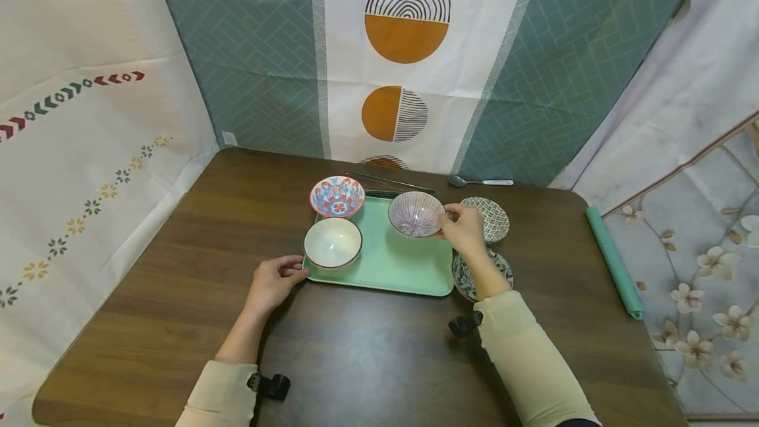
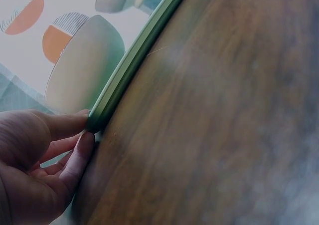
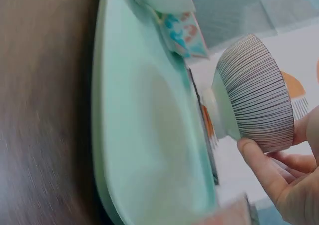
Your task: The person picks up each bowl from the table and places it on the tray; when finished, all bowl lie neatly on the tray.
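My right hand point(image 1: 464, 228) grips a purple-striped bowl point(image 1: 416, 215) by its right side, holding it above the green tray point(image 1: 409, 265). In the right wrist view the thin dark lines on the bowl's outside point(image 3: 256, 98) show, with its foot raised over the tray. My left hand point(image 1: 274, 283) pinches the near left corner of the tray between thumb and fingers. Beside that corner, a white bowl point(image 1: 333, 242) with a dark rim sits on the tray. Behind it a red-and-blue patterned bowl point(image 1: 337, 197) stands at the tray's far left corner.
Two patterned plates point(image 1: 487, 217) lie right of the tray, the nearer one point(image 1: 498, 269) partly behind my right forearm. Beyond the tray are chopsticks point(image 1: 388, 181) and a spoon point(image 1: 480, 182). A rolled green cloth point(image 1: 614, 262) lies along the table's right edge.
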Demonstrator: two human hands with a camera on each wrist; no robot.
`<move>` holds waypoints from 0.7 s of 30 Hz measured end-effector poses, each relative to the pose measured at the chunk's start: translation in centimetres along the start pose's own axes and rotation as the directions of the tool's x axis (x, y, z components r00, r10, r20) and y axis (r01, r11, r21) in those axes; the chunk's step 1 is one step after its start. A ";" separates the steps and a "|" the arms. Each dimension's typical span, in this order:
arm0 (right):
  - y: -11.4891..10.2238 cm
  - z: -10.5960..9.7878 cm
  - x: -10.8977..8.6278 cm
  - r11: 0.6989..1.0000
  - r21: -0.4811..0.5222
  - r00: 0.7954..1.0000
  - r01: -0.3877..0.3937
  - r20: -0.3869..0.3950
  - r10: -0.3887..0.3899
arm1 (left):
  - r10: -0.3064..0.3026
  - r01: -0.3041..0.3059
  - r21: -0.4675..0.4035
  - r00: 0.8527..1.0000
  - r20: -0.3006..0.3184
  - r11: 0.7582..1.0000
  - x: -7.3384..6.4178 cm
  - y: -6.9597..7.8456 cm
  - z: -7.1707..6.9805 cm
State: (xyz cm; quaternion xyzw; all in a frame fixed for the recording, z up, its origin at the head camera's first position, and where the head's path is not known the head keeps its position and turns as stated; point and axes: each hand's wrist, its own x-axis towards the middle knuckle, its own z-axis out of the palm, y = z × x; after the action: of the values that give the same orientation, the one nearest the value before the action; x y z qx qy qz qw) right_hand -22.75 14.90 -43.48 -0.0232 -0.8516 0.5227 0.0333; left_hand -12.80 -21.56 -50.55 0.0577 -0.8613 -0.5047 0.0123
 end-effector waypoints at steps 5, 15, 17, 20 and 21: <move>-0.2 2.1 0.1 0.998 -0.067 0.997 -0.008 0.072 0.013 | -0.001 0.001 -0.001 1.000 -0.003 1.000 0.1 0.1 0.0; -0.4 5.3 0.2 0.970 -0.240 0.994 0.027 0.113 0.000 | 0.001 -0.001 -0.006 1.000 0.003 1.000 0.1 0.0 0.0; -0.5 5.5 0.1 0.967 -0.250 0.991 0.035 0.130 -0.002 | 0.000 0.000 -0.005 1.000 0.004 1.000 0.1 0.0 0.0; -0.7 5.3 0.1 0.962 -0.270 0.986 0.044 0.165 0.001 | -0.001 0.001 -0.005 1.000 0.004 1.000 0.2 0.0 0.0; -0.7 5.1 0.1 0.957 -0.284 0.985 0.052 0.172 -0.003 | -0.003 0.003 -0.006 1.000 0.003 1.000 0.2 0.0 0.0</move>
State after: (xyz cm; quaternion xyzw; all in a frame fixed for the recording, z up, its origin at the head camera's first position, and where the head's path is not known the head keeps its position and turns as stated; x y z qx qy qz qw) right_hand -23.27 10.02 -45.13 0.0288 -0.9185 0.3928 -0.0359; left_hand -12.96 -21.58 -50.55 0.0582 -0.8598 -0.5072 0.0102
